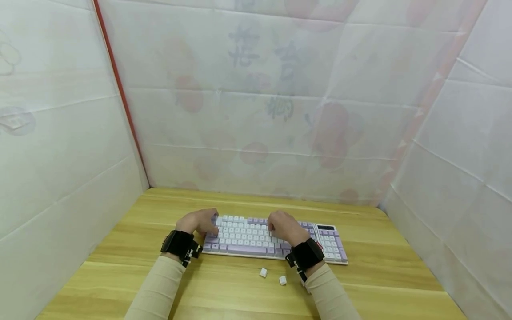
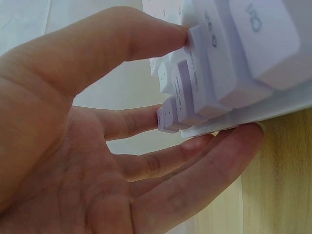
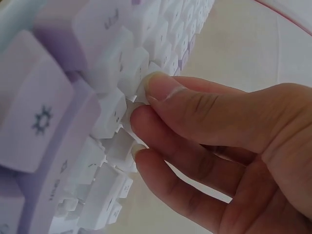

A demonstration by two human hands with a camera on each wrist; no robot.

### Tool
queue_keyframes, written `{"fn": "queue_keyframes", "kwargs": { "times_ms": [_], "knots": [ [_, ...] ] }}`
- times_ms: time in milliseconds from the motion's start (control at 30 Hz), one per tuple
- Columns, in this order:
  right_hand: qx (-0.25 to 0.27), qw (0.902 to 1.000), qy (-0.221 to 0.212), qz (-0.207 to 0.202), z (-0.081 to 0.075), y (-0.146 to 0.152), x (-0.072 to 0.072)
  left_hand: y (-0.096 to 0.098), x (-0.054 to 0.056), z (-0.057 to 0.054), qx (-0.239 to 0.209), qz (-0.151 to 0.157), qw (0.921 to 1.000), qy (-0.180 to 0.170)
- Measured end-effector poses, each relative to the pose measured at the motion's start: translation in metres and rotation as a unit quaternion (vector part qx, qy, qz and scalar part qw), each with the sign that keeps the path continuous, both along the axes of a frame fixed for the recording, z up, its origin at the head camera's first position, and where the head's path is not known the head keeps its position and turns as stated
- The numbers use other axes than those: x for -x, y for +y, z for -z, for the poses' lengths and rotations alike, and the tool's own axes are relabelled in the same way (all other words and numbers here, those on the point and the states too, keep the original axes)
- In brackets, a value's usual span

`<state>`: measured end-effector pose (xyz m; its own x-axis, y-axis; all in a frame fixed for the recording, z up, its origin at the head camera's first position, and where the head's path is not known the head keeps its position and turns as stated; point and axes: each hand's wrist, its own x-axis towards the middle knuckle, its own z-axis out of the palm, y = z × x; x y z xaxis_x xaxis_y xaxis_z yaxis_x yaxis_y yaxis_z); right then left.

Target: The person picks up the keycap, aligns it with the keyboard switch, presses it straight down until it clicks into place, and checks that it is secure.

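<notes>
A white and lilac keyboard (image 1: 246, 250) lies on the wooden table. My left hand (image 1: 198, 222) grips its left end, with the thumb (image 2: 161, 41) on top at the Caps Lock key and the other fingers along the side edge. Over the right part of the letter keys is my right hand (image 1: 286, 226). Its thumb and fingertips pinch a white keycap (image 3: 139, 96), mostly hidden by them. Close by, an exposed switch (image 3: 68, 207) shows between the keys. Two loose white keycaps, one (image 1: 263, 272) left of the other (image 1: 282, 280), lie in front of the keyboard.
A small display (image 1: 326, 227) sits at the keyboard's top right, above the number pad. Pale printed sheeting (image 1: 256, 133) encloses the table (image 1: 380, 266) at the back and both sides. A small pale thing (image 1: 307, 288) is partly hidden by the right wrist.
</notes>
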<state>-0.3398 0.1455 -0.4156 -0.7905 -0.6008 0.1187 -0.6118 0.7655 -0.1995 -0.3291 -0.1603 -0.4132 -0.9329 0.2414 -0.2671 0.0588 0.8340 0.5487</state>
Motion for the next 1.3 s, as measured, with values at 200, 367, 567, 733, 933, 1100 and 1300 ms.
{"fn": "queue_keyframes", "kwargs": {
  "times_ms": [200,367,567,733,933,1100,1300],
  "knots": [
    [-0.012,0.9999,0.006,-0.007,-0.0002,0.0005,0.0007,-0.0001,0.0020,0.0033,0.001,-0.001,1.0000,-0.001],
    [-0.020,0.9998,0.006,-0.008,-0.0010,-0.0005,0.0004,-0.0001,0.0018,0.0054,-0.007,-0.002,1.0000,0.001],
    [-0.023,0.9997,0.001,-0.008,-0.0026,-0.0013,-0.0009,0.0006,0.0014,0.0051,-0.005,-0.002,1.0000,0.002],
    [-0.027,0.9996,0.002,-0.008,-0.0032,-0.0005,-0.0008,0.0015,0.0034,0.0060,0.008,0.002,1.0000,0.005],
    [-0.023,0.9997,0.005,-0.009,-0.0034,-0.0001,0.0001,0.0026,0.0048,0.0060,0.025,0.004,0.9995,0.019],
    [-0.029,0.9995,0.003,-0.010,-0.0027,-0.0014,0.0024,0.0024,0.0046,0.0052,0.028,0.006,0.9993,0.022],
    [-0.031,0.9994,-0.001,-0.018,-0.0029,-0.0031,0.0066,0.0014,0.0044,0.0044,0.024,0.007,0.9994,0.023]
  ]
}}
